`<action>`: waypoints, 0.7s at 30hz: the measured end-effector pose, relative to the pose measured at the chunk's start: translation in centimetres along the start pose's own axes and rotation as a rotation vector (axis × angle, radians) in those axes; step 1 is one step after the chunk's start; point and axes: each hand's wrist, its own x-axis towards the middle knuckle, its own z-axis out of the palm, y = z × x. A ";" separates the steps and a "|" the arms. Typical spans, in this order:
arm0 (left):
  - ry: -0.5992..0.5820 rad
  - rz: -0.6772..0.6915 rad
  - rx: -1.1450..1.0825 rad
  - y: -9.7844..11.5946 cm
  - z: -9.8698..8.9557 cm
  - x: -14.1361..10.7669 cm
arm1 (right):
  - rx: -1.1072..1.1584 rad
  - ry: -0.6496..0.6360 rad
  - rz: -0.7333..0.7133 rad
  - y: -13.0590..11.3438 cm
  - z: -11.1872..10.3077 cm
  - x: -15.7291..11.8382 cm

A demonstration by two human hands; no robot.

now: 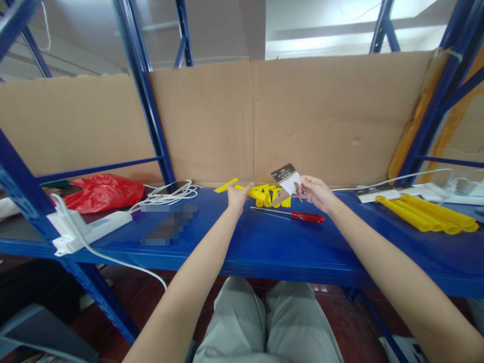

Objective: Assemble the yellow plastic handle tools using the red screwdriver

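My left hand (239, 196) is closed on a yellow piece (226, 186) near the back of the blue shelf. Just right of it lie several short yellow parts (266, 196) in a cluster. A black and white printed card (286, 177) is pinched in my right hand (313, 191), tilted above the right side of that cluster. In front of the yellow parts rests a screwdriver with a red handle (308, 217), its shaft pointing left; neither hand touches it.
Several long yellow tubes (427, 214) lie at the right beside more cards (378, 195). At the left are a white power strip (109, 225), coiled white cable (172, 194) and a red plastic bag (104, 192). Cardboard (325, 121) stands behind the blue shelf (272, 252).
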 end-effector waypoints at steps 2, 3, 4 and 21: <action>0.018 -0.011 -0.019 0.0 -0.2 0.3 | 0.036 0.119 -0.019 -0.5 -0.7 0.1; 0.027 -0.010 -0.025 0.0 -0.3 0.5 | 0.048 0.194 -0.021 -0.7 -1.1 0.3; 0.035 -0.002 -0.028 0.0 -0.3 0.6 | 0.055 0.273 -0.017 -0.7 -1.6 0.4; -0.167 -0.110 0.024 -0.6 0.4 -0.8 | -0.302 0.609 0.432 1.4 -5.7 5.2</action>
